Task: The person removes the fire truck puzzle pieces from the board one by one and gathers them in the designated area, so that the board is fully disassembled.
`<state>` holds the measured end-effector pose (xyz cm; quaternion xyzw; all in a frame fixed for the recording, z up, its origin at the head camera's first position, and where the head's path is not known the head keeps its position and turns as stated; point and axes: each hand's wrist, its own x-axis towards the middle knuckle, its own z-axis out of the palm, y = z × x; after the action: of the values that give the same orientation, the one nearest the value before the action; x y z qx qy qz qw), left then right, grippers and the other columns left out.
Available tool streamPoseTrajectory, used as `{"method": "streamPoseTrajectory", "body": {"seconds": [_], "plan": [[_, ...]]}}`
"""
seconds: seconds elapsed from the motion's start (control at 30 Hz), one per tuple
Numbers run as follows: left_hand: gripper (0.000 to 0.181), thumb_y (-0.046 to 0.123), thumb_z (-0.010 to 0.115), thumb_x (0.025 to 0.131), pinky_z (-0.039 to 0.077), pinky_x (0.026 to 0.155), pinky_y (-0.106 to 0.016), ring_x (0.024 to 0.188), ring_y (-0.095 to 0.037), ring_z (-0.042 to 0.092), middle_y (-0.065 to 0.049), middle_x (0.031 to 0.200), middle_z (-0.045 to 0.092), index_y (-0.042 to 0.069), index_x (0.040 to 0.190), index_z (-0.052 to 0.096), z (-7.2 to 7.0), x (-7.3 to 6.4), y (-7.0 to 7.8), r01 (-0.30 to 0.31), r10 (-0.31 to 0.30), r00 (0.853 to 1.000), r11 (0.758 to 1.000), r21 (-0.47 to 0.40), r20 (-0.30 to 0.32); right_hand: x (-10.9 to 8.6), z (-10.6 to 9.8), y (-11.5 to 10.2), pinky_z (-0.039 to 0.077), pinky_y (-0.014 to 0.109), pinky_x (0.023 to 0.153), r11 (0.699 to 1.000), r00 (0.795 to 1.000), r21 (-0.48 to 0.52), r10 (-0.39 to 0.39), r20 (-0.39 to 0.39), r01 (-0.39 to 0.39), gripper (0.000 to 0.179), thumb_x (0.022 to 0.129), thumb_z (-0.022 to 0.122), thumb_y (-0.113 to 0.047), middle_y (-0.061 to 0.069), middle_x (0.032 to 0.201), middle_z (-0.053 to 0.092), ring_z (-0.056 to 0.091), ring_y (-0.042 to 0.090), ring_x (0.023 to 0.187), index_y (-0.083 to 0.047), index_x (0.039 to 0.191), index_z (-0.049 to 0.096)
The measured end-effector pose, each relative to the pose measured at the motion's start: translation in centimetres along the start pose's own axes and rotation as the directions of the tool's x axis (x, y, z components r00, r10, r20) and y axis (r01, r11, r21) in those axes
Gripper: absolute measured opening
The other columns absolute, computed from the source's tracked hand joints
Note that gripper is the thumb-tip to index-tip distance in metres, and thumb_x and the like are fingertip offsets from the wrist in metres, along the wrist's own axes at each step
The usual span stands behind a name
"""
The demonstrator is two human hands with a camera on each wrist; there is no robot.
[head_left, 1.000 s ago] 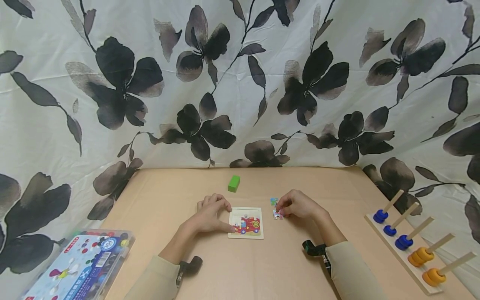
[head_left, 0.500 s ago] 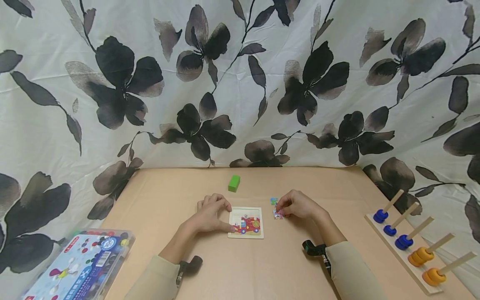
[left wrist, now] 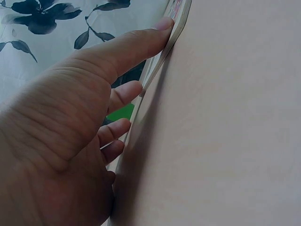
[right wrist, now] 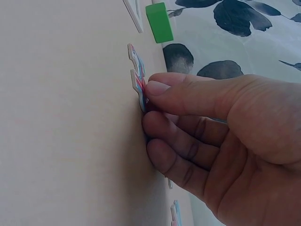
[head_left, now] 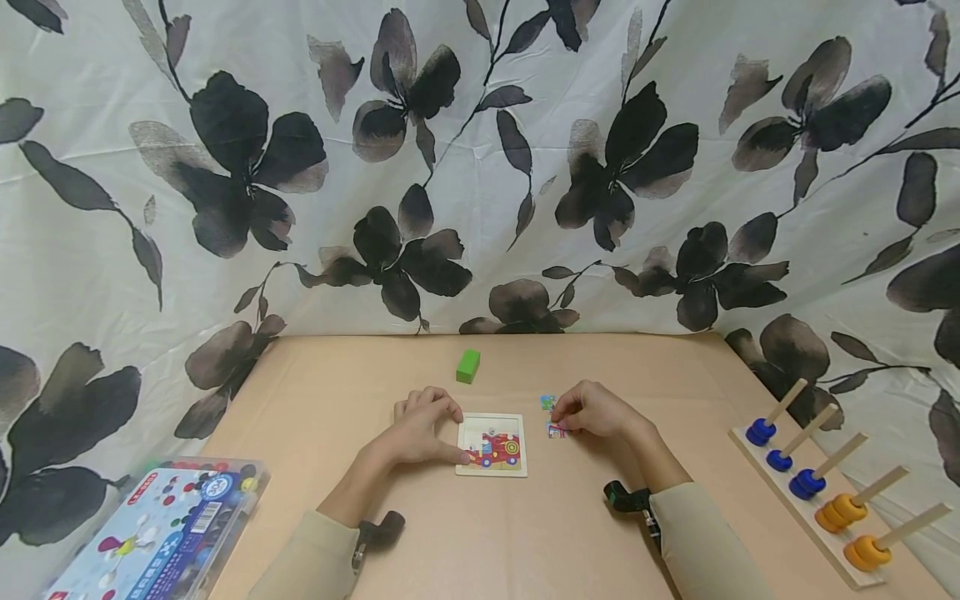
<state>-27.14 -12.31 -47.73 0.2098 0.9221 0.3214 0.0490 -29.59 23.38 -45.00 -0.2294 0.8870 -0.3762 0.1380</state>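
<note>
A square puzzle board (head_left: 491, 483) with a pale frame lies mid-table. A red and blue tractor picture (head_left: 500, 450) fills its lower part. My left hand (head_left: 422, 429) holds the board by its left side; in the left wrist view the thumb (left wrist: 155, 40) lies on the frame and a fingertip meets its edge. To the right, my right hand (head_left: 600, 410) pinches a small colourful puzzle piece (right wrist: 137, 84) between thumb and fingers, close over the table. Another puzzle piece (head_left: 548, 402) lies just beyond those fingertips. The fingers hide part of the pinched piece.
A green block (head_left: 468, 367) stands behind the board. At right is a wooden peg rack (head_left: 806, 508) with blue and orange rings. A clear-sided box (head_left: 161, 529) with a printed lid sits front left. Floral cloth (head_left: 480, 167) hangs behind the table.
The right fingertips have shifted slightly over the puzzle piece, and less of its pink shows. My left hand and the board stay as they were.
</note>
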Motion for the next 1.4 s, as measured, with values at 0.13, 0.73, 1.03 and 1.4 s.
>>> {"method": "streamPoseTrajectory", "body": {"seconds": [0.13,0.73,1.03,1.4], "plan": [[0.059,0.058,0.095,0.061,0.021,0.106,-0.05,0.131,-0.027,0.034,0.004,0.136,0.048,0.031,0.104,0.065,0.0,0.0,0.0,0.001,-0.001,1.0,1.0,-0.003,0.0,0.0,-0.1,0.0,0.047,0.022,0.061,1.0,1.0,-0.005,-0.013,0.001,0.013,0.005,0.09,0.075,0.002,0.007,0.084,0.073,0.056,0.013,0.069,-0.001,0.092,0.078],[0.057,0.059,0.094,0.062,0.021,0.104,-0.048,0.128,-0.028,0.037,0.003,0.136,0.049,0.033,0.103,0.065,0.0,0.2,-0.3,-0.041,0.041,0.999,0.998,0.047,-0.007,0.0,0.0,-1.1,0.048,0.025,0.062,0.999,0.989,0.004,-0.043,-0.14,0.044,0.02,0.091,0.075,-0.001,0.006,0.09,0.071,0.058,0.019,0.074,0.0,0.111,0.076],[0.057,0.06,0.093,0.062,0.021,0.104,-0.049,0.127,-0.027,0.036,0.005,0.136,0.049,0.033,0.103,0.064,0.0,0.2,-0.3,-0.04,0.041,0.999,0.998,0.04,-0.01,0.6,1.1,-1.8,0.049,0.024,0.064,0.993,0.977,0.0,-0.115,-0.18,0.117,0.024,0.092,0.075,-0.002,0.014,0.098,0.072,0.06,0.019,0.079,0.003,0.115,0.074],[0.058,0.059,0.094,0.063,0.021,0.107,-0.051,0.129,-0.028,0.036,0.007,0.135,0.049,0.031,0.104,0.065,0.0,0.0,-0.2,-0.034,0.034,0.999,0.999,0.026,-0.007,1.0,2.5,-3.5,0.052,0.025,0.06,0.985,0.982,0.082,-0.138,-0.131,0.149,0.027,0.093,0.075,-0.005,0.015,0.103,0.074,0.065,0.022,0.082,0.002,0.119,0.072]]}}
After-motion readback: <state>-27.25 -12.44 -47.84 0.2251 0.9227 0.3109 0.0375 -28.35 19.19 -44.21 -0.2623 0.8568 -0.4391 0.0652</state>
